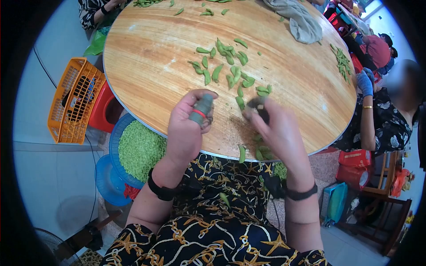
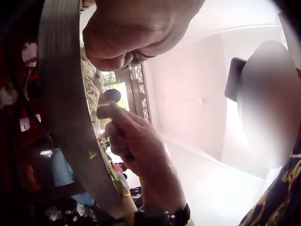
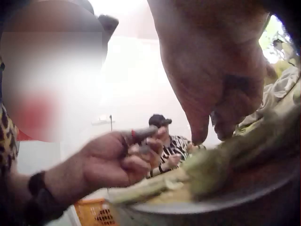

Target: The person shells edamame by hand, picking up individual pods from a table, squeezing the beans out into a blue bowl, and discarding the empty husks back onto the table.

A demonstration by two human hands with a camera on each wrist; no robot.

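Note:
My left hand [image 1: 184,124] hovers just over the near edge of the round wooden table [image 1: 151,57], fingers curled and thumb laid over them. A grey-green cover with a red band [image 1: 199,113] sits on its thumb; no pod shows in that hand. To its right, my right hand [image 1: 280,128] reaches down, blurred, among green bean pods [image 1: 263,153] at the table edge. In the right wrist view its thumb and fingers stand apart above blurred pods [image 3: 207,169]. Dark covers [image 1: 256,105] show at its fingertips. More pods [image 1: 216,72] lie scattered ahead of both hands.
A blue basket [image 1: 114,142] of shelled green beans [image 1: 140,150] stands below the table at left, beside a blue basin [image 1: 106,181] and an orange crate [image 1: 66,102]. A grey cloth [image 1: 301,22] lies at the far side. Another person's gloved hand [image 1: 365,82] is at right.

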